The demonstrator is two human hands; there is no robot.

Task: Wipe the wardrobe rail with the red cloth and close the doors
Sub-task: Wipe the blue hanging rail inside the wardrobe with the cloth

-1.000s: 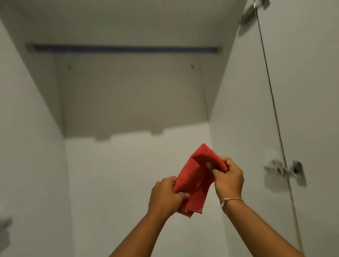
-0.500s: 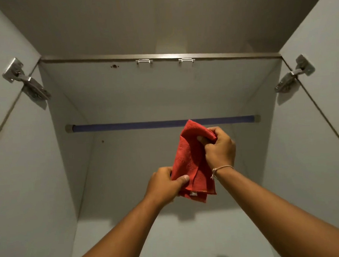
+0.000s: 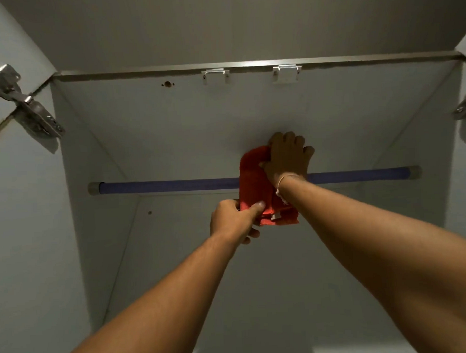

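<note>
The folded red cloth (image 3: 256, 186) hangs over the long blue wardrobe rail (image 3: 168, 185), which runs left and right of the grip. The right hand (image 3: 288, 158) grips above the rail, the left hand (image 3: 232, 220) below.

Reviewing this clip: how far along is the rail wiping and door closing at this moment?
Done: the red cloth is up at the blue wardrobe rail, draped across it right of centre.
In hand: the right hand holds the cloth's top above the rail while the left hand pinches its lower end; no wiping stroke is evident.
Left: wiping along the rail, and closing the doors, which stand open at the metal hinge.
</note>
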